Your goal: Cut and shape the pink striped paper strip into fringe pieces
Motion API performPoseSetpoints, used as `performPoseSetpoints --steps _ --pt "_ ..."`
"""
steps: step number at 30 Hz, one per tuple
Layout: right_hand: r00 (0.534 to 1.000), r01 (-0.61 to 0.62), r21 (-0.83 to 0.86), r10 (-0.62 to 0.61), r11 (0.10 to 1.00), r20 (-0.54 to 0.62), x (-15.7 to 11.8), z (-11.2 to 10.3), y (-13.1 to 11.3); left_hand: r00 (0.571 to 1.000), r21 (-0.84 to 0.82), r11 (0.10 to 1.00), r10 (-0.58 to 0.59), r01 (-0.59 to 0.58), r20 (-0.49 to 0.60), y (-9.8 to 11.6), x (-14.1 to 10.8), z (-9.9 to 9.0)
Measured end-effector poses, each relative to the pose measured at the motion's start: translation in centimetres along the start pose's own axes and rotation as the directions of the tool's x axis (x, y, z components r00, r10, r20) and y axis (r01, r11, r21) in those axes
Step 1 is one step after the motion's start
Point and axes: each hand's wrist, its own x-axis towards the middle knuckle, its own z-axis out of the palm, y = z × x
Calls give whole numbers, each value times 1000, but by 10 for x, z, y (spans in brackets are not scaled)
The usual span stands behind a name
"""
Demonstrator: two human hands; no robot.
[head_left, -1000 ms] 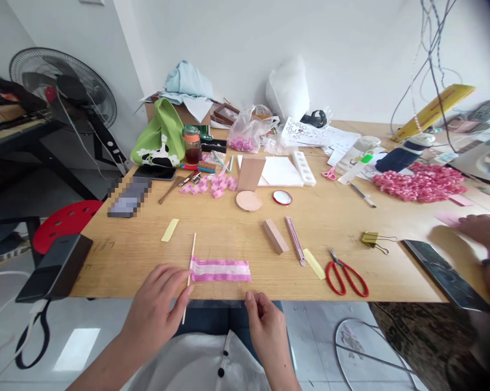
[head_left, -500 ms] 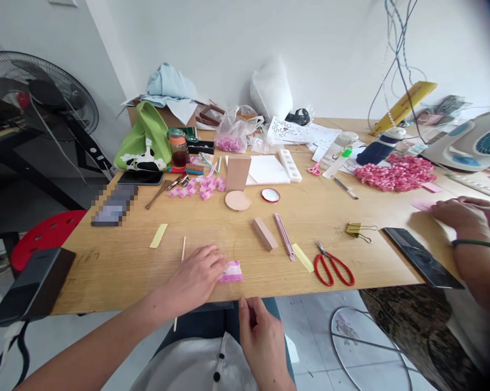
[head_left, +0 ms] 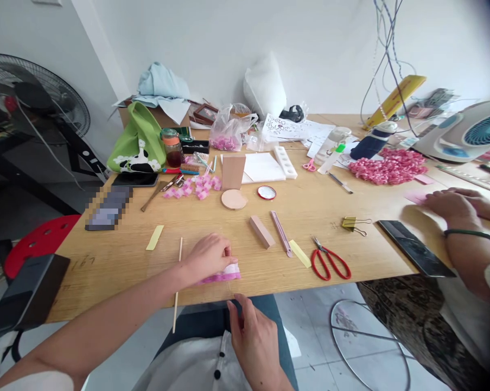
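Here we go: L hand [head_left: 209, 255] is down at the table [head_left: 118, 271], fingers bunched tog. over the right end of the pink-and-white strip [head_left: 224, 277]; grip side's mostly hidden, so can't tell if it's actually pinching. Strip lies nr the table's near edge, lower pink border & a bit of white showing, rest covered. R hand [head_left: 255, 336] hangs just off that edge, thumb & index tips v. close; can't tell if they meet or grip anything. Faint thin line btw strip & R hand, poss. a thread, too fine to be sure. Thin stick [head_left: 175, 309] to the left, L forearm crossing over it, near end poking past the edge; whether the strip reaches it, can't see.

Step in hand, prob.: working the strip's right end. Doing it well, IMO: light fingertip pressure, strip flat & square, no bunching. If that line's a thread, gentle even tension from the R hand, no jerks, else the strip could pucker. Mind that forearm: a nudge could roll the overhanging stick off. Red-handled cutters [head_left: 322, 250], pink tool [head_left: 281, 234] & yellow slip [head_left: 300, 254] lie apart to the right, so elbow room's decent. Other person's hand [head_left: 448, 206] is well off right, no clash.
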Motion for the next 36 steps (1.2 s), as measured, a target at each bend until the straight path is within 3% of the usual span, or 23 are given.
performPoseSetpoints --steps 8,13,18,21,27,36 --pt "1000 -11 67 10 998 11 -3 -3 0 999 -1 999 -37 37 24 -1 7 -3" --pt "999 -38 112 38 993 8 -6 -4 1 997 -3 997 78 -78 -10 -4 6 -5" --pt "1000 -14 67 13 998 7 -3 -2 2 972 -5 972 234 -234 -3 -4 0 -4" --pt "1000 9 35 -9 999 9 -1 -1 2 963 -9 963 269 -269 4 -5 -3 1" --pt "1000 20 24 -20 999 -2 0 2 1 968 98 965 247 -243 -40 -10 -6 16" --pt "999 19 38 -20 999 25 -4 4 1 985 163 972 164 -170 48 -13 -8 24"
